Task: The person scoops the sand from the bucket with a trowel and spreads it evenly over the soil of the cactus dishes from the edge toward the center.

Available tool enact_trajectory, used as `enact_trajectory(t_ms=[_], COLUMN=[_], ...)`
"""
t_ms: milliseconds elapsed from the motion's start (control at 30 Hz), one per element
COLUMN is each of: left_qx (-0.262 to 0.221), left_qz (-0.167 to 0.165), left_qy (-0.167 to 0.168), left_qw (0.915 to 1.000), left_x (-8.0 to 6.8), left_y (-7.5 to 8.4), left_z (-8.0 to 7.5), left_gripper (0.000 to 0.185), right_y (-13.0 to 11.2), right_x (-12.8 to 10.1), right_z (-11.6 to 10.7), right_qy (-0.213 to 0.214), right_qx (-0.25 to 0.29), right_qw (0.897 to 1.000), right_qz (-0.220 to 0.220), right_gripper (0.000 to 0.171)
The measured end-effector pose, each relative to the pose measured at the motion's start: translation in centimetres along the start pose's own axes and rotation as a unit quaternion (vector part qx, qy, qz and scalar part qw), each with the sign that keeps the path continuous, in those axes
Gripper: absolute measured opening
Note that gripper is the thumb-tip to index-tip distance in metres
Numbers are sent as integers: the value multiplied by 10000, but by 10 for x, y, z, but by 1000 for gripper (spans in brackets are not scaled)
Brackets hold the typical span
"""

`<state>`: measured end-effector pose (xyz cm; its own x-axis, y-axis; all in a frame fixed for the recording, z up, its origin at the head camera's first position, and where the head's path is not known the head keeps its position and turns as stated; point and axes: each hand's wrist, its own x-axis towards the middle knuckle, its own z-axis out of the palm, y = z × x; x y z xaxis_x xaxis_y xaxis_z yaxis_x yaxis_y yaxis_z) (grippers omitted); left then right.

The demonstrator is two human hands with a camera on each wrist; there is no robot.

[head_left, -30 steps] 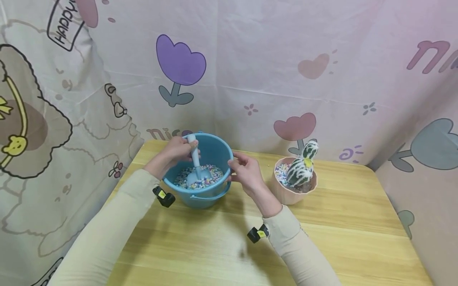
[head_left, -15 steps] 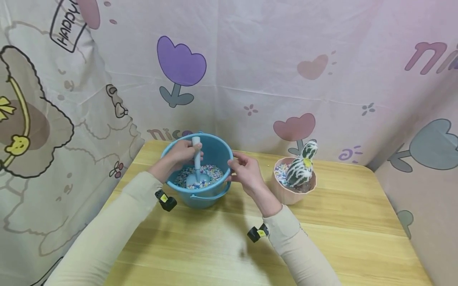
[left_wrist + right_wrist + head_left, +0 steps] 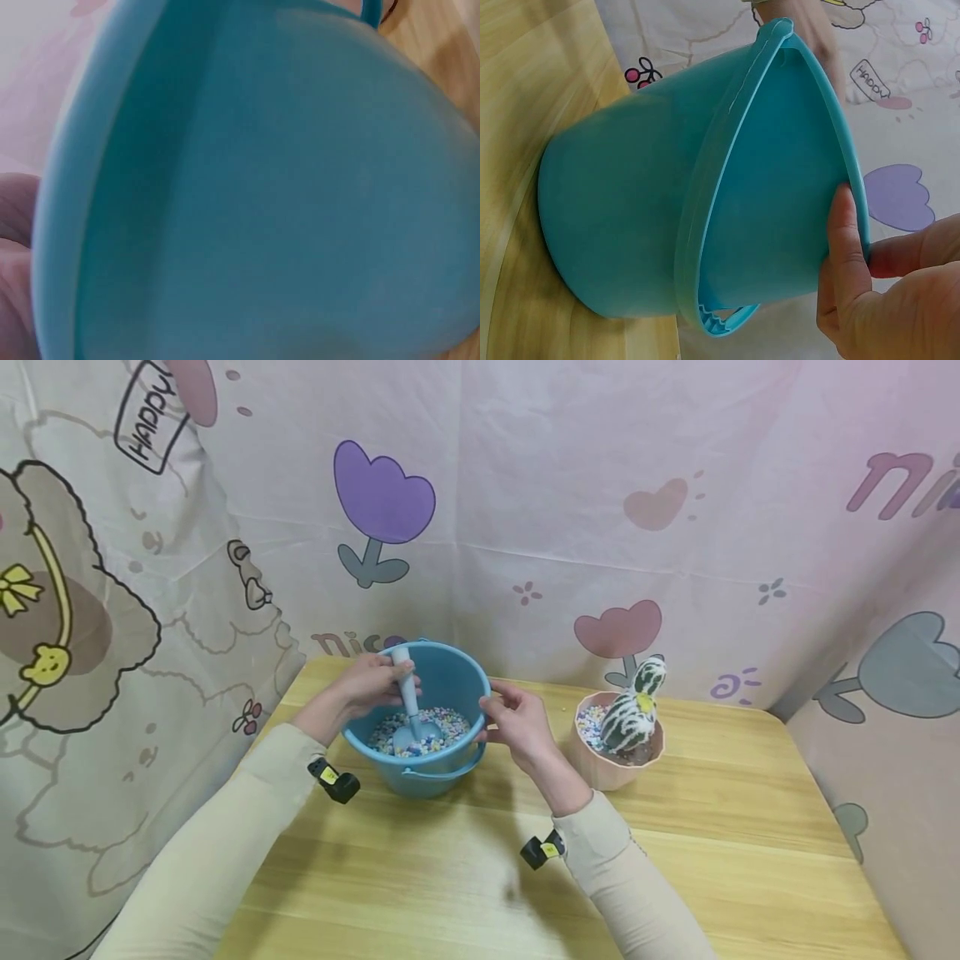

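A blue bucket (image 3: 423, 781) stands on the table, part filled with small multicoloured pebbles (image 3: 452, 724). Inside it, a light-blue scoop (image 3: 407, 693) has its blade down among the pebbles, its handle leaning toward the back left. My left hand (image 3: 367, 681) grips that handle over the bucket's left rim. At the right rim, my right hand (image 3: 519, 718) pinches the bucket's edge, as the right wrist view also shows with the fingers (image 3: 847, 247). In the left wrist view the bucket wall (image 3: 285, 187) hides the scoop and most of the left hand.
To the right stands a pink pot (image 3: 603, 772) with similar pebbles and a green-and-white cactus-like figure (image 3: 630, 718). The wooden table (image 3: 712, 852) meets a printed cloth backdrop (image 3: 510, 468) behind and at the sides. The bucket's handle (image 3: 450, 772) hangs down on its front.
The left hand moved slightly right and back left with the scoop; its handle went from leaning to nearly upright and leans left again. The right hand stays on the rim.
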<state>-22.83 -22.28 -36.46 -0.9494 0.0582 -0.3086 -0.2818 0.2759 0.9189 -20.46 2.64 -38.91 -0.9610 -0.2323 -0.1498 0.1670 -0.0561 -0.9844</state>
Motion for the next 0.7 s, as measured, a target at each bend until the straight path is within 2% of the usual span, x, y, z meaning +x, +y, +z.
enact_trajectory(t_ms=[133,433,700], left_qx=[-166,237,253], left_qz=[17,112,-142], left_qy=[68,801,1203], left_qw=[9998,9964,9923], left_x=[-2,-1,3], left_y=[0,0,4], left_z=[-2,3,10], left_gripper=[50,46,49], right_y=[0,1,1], right_x=[0,0,1], right_z=[0,0,-1], right_qy=[14,28,25], right_qx=[25,-10,1], right_qw=[10000,10000,10000], right_qz=[-9,-22,57], right_gripper=[45,45,44])
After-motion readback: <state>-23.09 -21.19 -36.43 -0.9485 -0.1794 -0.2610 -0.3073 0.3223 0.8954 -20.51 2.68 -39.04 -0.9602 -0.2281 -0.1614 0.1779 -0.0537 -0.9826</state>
